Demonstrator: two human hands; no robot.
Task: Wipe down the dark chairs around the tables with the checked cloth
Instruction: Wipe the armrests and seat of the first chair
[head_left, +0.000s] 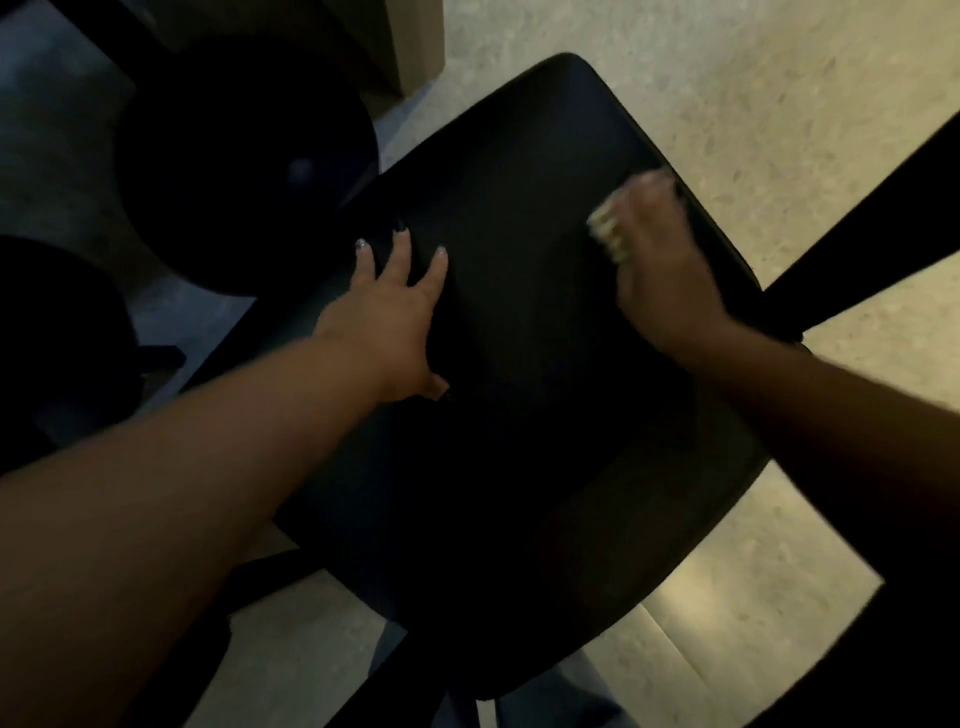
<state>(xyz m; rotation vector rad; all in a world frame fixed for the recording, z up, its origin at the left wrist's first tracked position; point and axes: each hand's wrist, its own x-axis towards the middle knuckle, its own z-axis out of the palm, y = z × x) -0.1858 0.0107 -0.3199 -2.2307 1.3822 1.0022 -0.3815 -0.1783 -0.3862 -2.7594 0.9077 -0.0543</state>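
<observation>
Pressing down on a dark chair (519, 322), a person works with both bare arms stretched over its seat. The left hand (387, 317) lies flat on the seat's left part, its grip released, fingers straight and spread, the thumb touching the surface nearer the person. The right hand (657, 260) sits at the seat's far right edge, its grip clenched round the checked cloth (608, 234); only a pale bunched fold of the cloth shows, at the left side of the fist, and it is blurred. The cloth touches the seat near the rim. A dark bar (862, 228) of the chair's frame runs from the right edge of the seat toward the upper right. Two round dark stools (249, 156) stand to the left, one beyond the seat and one nearer the left border. A pale speckled floor (779, 104) lies beneath all.
</observation>
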